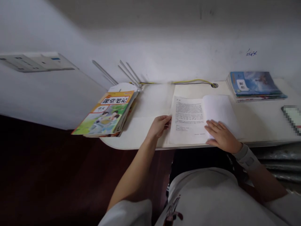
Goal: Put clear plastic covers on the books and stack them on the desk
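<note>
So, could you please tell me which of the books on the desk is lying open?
The middle book, spread out under the right hand, between the left stack and right stack, which are each topped by a closed one.

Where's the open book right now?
In the head view, the open book lies right of centre on the white desk, near its front edge, with the left hand at its left edge and the right hand on its right page.

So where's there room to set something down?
Bare desk lies between the workbook stack and open book, beyond your left hand, and right of that book, before the blue-topped book stack. Crowded: left end, around the router.
</note>
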